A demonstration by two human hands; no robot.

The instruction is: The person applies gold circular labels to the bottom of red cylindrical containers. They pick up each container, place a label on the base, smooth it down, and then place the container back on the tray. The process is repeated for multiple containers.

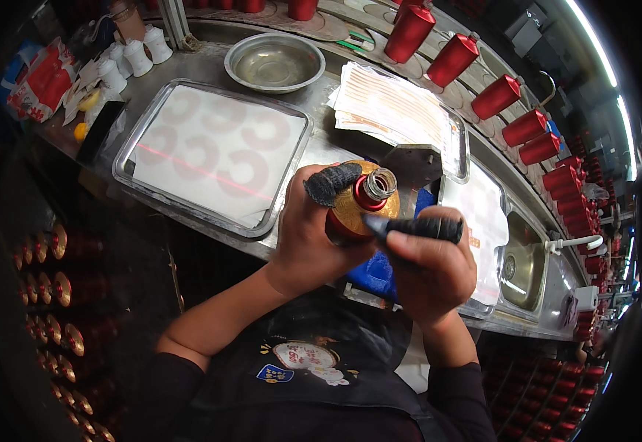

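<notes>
Gold bottle with red neck being gripped by left hand at frame centre, above worktop. Right hand being closed round dark tool, tip touching bottle shoulder. Bottle best being kept steady, tool pressure light.

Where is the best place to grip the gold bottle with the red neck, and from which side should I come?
Probably the gold body of the bottle, from its left side, as the left hand does. The body is broad and round; the red neck is narrow, and the right hand occupies the other side.
</notes>
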